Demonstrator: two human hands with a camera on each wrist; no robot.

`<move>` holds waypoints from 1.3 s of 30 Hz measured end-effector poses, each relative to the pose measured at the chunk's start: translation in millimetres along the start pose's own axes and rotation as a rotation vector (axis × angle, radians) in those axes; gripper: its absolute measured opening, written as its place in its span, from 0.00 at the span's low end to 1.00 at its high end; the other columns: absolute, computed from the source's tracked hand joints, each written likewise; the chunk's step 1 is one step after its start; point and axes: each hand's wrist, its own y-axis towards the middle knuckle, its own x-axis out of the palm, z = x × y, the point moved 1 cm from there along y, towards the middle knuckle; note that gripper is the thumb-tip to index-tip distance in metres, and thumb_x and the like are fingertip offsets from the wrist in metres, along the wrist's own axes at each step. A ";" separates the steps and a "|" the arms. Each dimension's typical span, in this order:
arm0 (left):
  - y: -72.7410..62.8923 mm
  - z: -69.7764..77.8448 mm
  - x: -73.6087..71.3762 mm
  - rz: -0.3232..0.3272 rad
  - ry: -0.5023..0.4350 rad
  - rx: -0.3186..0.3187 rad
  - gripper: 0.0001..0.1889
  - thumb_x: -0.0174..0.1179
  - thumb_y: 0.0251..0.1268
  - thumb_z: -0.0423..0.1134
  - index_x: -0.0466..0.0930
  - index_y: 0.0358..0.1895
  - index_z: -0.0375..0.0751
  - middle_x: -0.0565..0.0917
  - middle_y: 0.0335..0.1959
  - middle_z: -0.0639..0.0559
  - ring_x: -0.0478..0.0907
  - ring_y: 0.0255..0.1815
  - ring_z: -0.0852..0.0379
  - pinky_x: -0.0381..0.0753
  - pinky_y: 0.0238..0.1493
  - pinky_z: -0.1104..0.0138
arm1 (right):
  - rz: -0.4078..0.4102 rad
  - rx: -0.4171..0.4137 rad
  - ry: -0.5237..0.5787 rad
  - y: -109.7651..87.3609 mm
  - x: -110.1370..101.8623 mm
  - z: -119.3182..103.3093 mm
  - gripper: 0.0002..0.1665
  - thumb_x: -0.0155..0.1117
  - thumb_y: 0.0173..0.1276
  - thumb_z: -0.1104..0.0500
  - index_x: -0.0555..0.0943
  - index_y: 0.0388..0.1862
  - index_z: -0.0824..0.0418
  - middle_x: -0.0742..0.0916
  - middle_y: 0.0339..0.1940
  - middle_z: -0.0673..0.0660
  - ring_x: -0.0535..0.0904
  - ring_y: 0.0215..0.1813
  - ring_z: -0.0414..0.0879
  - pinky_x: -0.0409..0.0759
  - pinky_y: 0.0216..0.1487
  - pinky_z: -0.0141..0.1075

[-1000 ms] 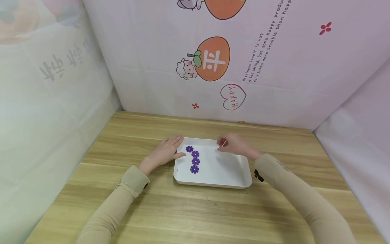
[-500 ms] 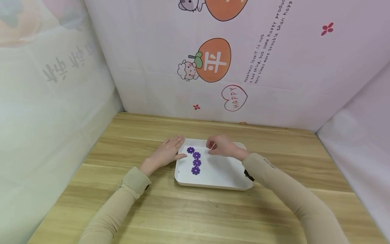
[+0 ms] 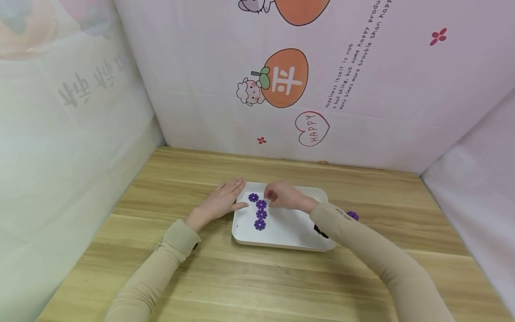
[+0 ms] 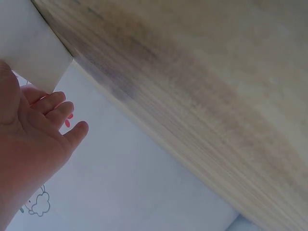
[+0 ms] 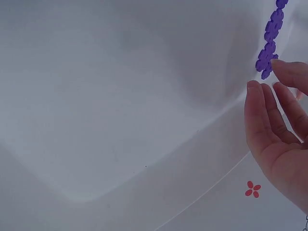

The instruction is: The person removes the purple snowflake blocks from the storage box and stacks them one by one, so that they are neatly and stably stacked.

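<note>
Flat purple flower-shaped discs [image 3: 261, 214] lie on the left side of a shallow white tray [image 3: 291, 230], in a short bent line. My left hand [image 3: 221, 200] rests at the tray's far left corner, fingers fairly straight and thumb stretched over the inside. In the left wrist view its fingers lie against the tray wall [image 4: 31, 57]. My right hand [image 3: 284, 197] hovers over the tray just right of the discs, fingers loosely bent. The right wrist view shows its thumb tip [image 5: 275, 62] right by the end disc, overlapping it, with no piece showing between thumb and fingers.
Another purple disc [image 3: 352, 215] lies on the wooden table [image 3: 249, 286] to the right of the tray, partly hidden by the right sleeve [image 3: 374, 246]. Printed white cloth walls [image 3: 201, 112] enclose the table at the back and both sides.
My right hand has moved left across the tray toward the discs, and its sleeve has uncovered the disc on the table. The left hand stays at the corner.
</note>
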 end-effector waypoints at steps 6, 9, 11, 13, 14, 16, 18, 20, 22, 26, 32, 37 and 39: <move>1.5 -1.5 1.7 -0.005 0.003 0.001 0.43 0.47 0.74 0.63 0.51 0.78 0.35 0.57 0.80 0.39 0.55 0.81 0.42 0.56 0.80 0.44 | -0.010 0.011 -0.029 6.3 6.2 -4.3 0.16 0.69 0.61 0.70 0.83 0.48 0.65 0.88 0.44 0.59 0.81 0.44 0.45 0.85 0.51 0.37; 1.2 -1.5 1.2 -0.006 -0.001 0.000 0.43 0.47 0.73 0.63 0.51 0.78 0.35 0.57 0.80 0.40 0.55 0.81 0.42 0.56 0.80 0.45 | -0.009 0.003 -0.039 9.3 7.7 -5.8 0.15 0.69 0.61 0.70 0.83 0.48 0.65 0.88 0.43 0.59 0.81 0.43 0.45 0.85 0.51 0.37; 1.0 -1.1 0.8 -0.004 -0.002 0.000 0.43 0.47 0.74 0.63 0.51 0.78 0.34 0.57 0.79 0.39 0.55 0.81 0.42 0.56 0.80 0.44 | -0.008 -0.007 -0.046 10.2 8.0 -7.1 0.15 0.69 0.60 0.71 0.83 0.47 0.65 0.88 0.42 0.59 0.81 0.43 0.45 0.85 0.50 0.36; 0.8 -0.8 0.6 0.005 -0.001 0.004 0.42 0.48 0.74 0.62 0.52 0.78 0.34 0.58 0.79 0.39 0.56 0.80 0.42 0.57 0.80 0.44 | -0.009 -0.016 -0.054 10.8 8.4 -8.1 0.15 0.69 0.59 0.71 0.84 0.46 0.65 0.88 0.42 0.59 0.81 0.42 0.45 0.85 0.50 0.36; 0.8 -0.6 0.5 0.010 0.000 0.006 0.42 0.48 0.74 0.62 0.53 0.77 0.34 0.58 0.79 0.39 0.56 0.80 0.42 0.57 0.79 0.44 | -0.010 -0.019 -0.055 11.1 8.6 -8.6 0.15 0.69 0.59 0.72 0.84 0.46 0.66 0.88 0.42 0.59 0.82 0.43 0.46 0.85 0.50 0.36; 0.5 -0.3 0.3 0.016 -0.001 0.010 0.42 0.48 0.74 0.62 0.53 0.77 0.33 0.59 0.79 0.39 0.57 0.80 0.42 0.57 0.79 0.44 | -0.010 -0.029 -0.063 11.9 9.3 -9.0 0.15 0.69 0.58 0.72 0.84 0.46 0.66 0.88 0.41 0.59 0.82 0.42 0.45 0.85 0.49 0.36; 0.0 -0.1 0.1 0.023 -0.003 0.014 0.42 0.49 0.73 0.61 0.54 0.77 0.33 0.59 0.78 0.38 0.57 0.80 0.42 0.58 0.79 0.44 | -0.010 -0.036 -0.070 12.8 10.4 -8.8 0.16 0.69 0.58 0.73 0.84 0.46 0.66 0.88 0.41 0.59 0.82 0.42 0.45 0.86 0.49 0.35; -0.4 0.1 -0.1 0.027 -0.009 0.016 0.41 0.50 0.73 0.61 0.54 0.77 0.33 0.60 0.78 0.38 0.57 0.80 0.42 0.58 0.79 0.44 | -0.009 -0.039 -0.077 13.8 11.6 -8.5 0.16 0.69 0.58 0.73 0.84 0.46 0.66 0.88 0.41 0.58 0.82 0.42 0.45 0.85 0.49 0.35; -0.9 0.3 -0.3 0.029 -0.012 0.015 0.41 0.50 0.73 0.60 0.55 0.77 0.32 0.60 0.78 0.38 0.57 0.80 0.42 0.58 0.79 0.43 | -0.010 -0.040 -0.085 14.7 12.9 -8.0 0.16 0.70 0.58 0.73 0.84 0.46 0.65 0.88 0.41 0.58 0.81 0.42 0.45 0.85 0.49 0.35; -0.6 0.6 -0.4 0.017 -0.019 0.007 0.42 0.49 0.74 0.60 0.54 0.77 0.33 0.59 0.79 0.38 0.56 0.80 0.42 0.57 0.79 0.44 | -0.016 -0.042 -0.099 16.1 13.9 -8.2 0.15 0.70 0.59 0.72 0.85 0.46 0.65 0.88 0.41 0.57 0.81 0.42 0.44 0.85 0.48 0.36; 1.0 0.2 -0.6 0.011 -0.013 0.005 0.42 0.49 0.74 0.60 0.53 0.77 0.33 0.58 0.79 0.38 0.56 0.80 0.42 0.57 0.80 0.44 | -0.018 -0.045 -0.103 15.9 14.0 -7.4 0.15 0.69 0.59 0.72 0.85 0.46 0.65 0.88 0.42 0.58 0.81 0.41 0.45 0.85 0.48 0.36; 1.0 0.2 -1.1 0.013 -0.004 0.010 0.41 0.49 0.74 0.60 0.53 0.77 0.32 0.58 0.79 0.38 0.56 0.80 0.42 0.58 0.79 0.44 | -0.018 -0.039 -0.093 15.0 14.0 -5.6 0.13 0.70 0.59 0.71 0.85 0.45 0.65 0.88 0.41 0.58 0.80 0.41 0.44 0.84 0.47 0.35; 0.9 0.4 -1.1 0.009 -0.004 0.010 0.41 0.49 0.74 0.60 0.53 0.77 0.33 0.58 0.79 0.38 0.56 0.80 0.42 0.57 0.79 0.45 | -0.018 -0.036 -0.087 14.5 14.1 -4.8 0.13 0.70 0.60 0.71 0.85 0.44 0.65 0.88 0.40 0.58 0.81 0.40 0.45 0.85 0.47 0.35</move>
